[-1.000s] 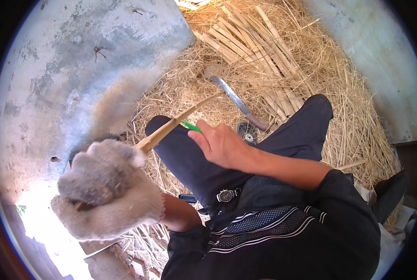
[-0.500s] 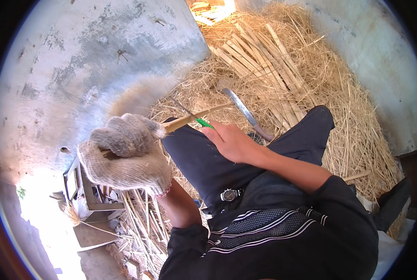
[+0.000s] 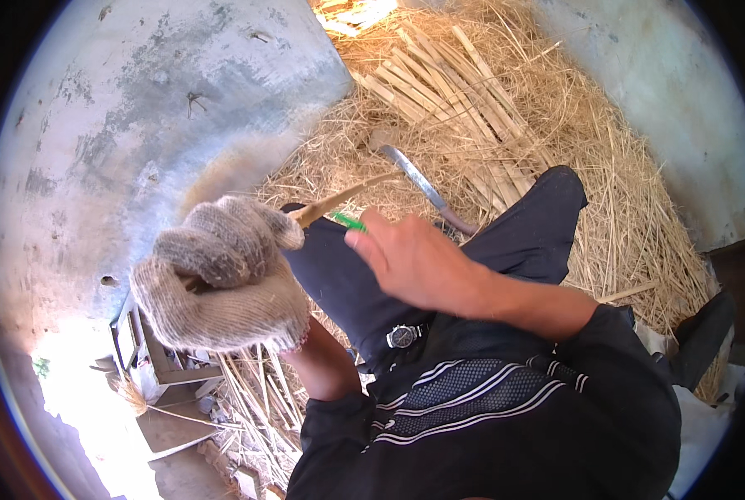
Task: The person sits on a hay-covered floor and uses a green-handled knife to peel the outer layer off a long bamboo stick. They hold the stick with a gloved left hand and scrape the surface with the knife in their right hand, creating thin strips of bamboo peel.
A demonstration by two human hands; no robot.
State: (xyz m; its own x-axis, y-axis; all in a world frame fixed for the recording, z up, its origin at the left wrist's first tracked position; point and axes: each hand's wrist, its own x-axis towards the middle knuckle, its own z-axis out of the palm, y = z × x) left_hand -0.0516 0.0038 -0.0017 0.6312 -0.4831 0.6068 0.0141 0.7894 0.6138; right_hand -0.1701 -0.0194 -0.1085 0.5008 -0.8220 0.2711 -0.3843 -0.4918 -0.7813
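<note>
Pale strip projecting over straw from the gloved left hand, clenched around its near part; right hand gripping a green handle. Presumably light, stiff, splintery; best held at the broad end.

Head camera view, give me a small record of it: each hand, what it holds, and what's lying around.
Left hand: grey knitted glove, fist around a pale tapering wooden strip
Right hand: bare, holding a slim bright-green handle; far end unclear
Beyond: curved metal knife with brown grip; pale flat strips on dry yellow straw
Lap: round silver wristwatch against dark clothing
</note>
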